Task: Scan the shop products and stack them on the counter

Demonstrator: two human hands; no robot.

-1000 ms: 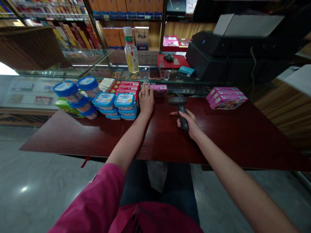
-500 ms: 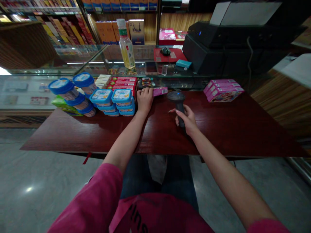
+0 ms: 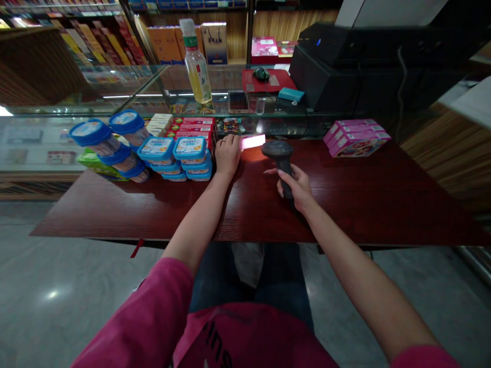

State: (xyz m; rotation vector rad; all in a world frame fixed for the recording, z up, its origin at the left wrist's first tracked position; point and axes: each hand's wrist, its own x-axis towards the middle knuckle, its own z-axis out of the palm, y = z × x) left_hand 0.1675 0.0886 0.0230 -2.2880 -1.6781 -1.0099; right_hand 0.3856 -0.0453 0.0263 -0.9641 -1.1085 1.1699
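Observation:
In my right hand [image 3: 297, 186] is a dark handheld barcode scanner [image 3: 283, 161], held by its handle with the index finger stretched out. Its light falls on the end of a small pink box [image 3: 252, 142], which glows brightly. My left hand [image 3: 227, 155] is closed over the other end of that box and keeps it at the table's far side. Just left of this hand stand stacked blue-lidded tubs [image 3: 191, 149] and a row of red boxes [image 3: 195, 127]. Several pink boxes [image 3: 355, 137] stand together at the right.
A dark red wooden table [image 3: 161, 214] lies in front of me. Round blue-lidded tubs [image 3: 92, 134] are stacked at the left. On the glass counter behind are a drink bottle [image 3: 198, 71], a phone [image 3: 238, 102], a mouse [image 3: 261, 74] and black machines [image 3: 368, 76].
The scanner's light has come on and brightens the end of the pink box. Both hands stay in nearly the same place; the view has tilted slightly.

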